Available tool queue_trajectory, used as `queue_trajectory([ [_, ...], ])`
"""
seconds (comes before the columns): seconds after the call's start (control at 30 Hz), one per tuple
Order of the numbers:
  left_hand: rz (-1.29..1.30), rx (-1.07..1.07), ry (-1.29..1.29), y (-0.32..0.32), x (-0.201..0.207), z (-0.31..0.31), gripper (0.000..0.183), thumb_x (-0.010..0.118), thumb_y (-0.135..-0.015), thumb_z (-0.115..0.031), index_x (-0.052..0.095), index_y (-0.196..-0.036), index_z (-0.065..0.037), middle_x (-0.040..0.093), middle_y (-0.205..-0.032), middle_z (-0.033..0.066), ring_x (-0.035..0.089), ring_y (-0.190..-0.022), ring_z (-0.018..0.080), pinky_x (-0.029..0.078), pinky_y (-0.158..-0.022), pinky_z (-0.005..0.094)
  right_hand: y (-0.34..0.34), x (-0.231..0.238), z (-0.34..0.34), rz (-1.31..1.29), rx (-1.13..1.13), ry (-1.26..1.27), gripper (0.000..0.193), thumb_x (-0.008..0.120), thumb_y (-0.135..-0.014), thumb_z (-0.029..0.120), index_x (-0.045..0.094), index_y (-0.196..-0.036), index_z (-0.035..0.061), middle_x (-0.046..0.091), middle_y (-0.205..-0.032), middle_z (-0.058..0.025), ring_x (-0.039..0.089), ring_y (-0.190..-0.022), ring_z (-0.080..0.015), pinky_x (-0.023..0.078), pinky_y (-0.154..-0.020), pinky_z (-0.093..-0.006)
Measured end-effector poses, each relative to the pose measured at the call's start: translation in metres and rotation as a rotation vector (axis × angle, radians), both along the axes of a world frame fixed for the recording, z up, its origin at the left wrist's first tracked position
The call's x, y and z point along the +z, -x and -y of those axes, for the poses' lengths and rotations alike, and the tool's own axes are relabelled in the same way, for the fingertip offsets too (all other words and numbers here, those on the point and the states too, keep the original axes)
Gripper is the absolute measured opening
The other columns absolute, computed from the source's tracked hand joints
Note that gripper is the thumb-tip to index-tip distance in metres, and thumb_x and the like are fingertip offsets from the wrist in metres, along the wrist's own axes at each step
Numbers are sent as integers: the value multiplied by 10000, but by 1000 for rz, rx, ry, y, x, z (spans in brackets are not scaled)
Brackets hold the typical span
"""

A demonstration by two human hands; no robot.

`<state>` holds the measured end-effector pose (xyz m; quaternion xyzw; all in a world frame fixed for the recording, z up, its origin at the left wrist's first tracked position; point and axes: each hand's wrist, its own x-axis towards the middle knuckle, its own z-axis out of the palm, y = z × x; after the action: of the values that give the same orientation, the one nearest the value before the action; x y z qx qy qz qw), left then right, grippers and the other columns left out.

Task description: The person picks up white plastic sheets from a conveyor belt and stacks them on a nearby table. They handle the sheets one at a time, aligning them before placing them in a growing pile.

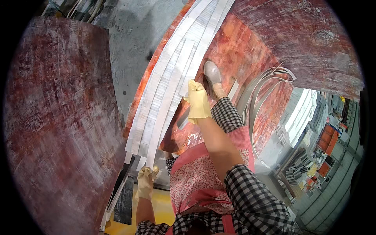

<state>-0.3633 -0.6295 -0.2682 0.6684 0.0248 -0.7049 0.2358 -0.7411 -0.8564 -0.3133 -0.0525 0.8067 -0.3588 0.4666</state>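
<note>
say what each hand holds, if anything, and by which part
The left hand seems to pinch a white strip by its near end; whether the right hand grips anything cannot be told.

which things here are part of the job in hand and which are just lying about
Seemingly in use:
- white strips, layered lengthwise
- orange-red sheet beneath them
- gloved right hand, at the strips' edge
- gloved left hand, at their lower end

Apparently lying about:
- looped grey strips
- orange containers, far right
</note>
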Motion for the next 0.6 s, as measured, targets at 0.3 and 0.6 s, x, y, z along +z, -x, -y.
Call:
queue_trajectory([
  [0.3, 137, -105, 33, -20, -14, -1, 176, 607, -1052, -84, 603, -1200, 11, 670, -1084, 115, 760, -1001, 332, 654, -953, 520, 2, -22, 2, -12, -92, 122, 386, 546, -1128, 377, 667, -1079, 14, 541, -752, -3, 543, -622, -132, 583, -652, -331],
  [0.6, 201, -64, -35, -36, 0, 5, 225, 613, -1049, -86, 599, -1243, 29, 655, -1075, 94, 737, -971, 279, 651, -971, 484, 2, -20, 4, 31, -134, 124, 370, 575, -1116, 388, 694, -1092, 39, 666, -755, -21, 614, -586, -103, 495, -517, -258],
])
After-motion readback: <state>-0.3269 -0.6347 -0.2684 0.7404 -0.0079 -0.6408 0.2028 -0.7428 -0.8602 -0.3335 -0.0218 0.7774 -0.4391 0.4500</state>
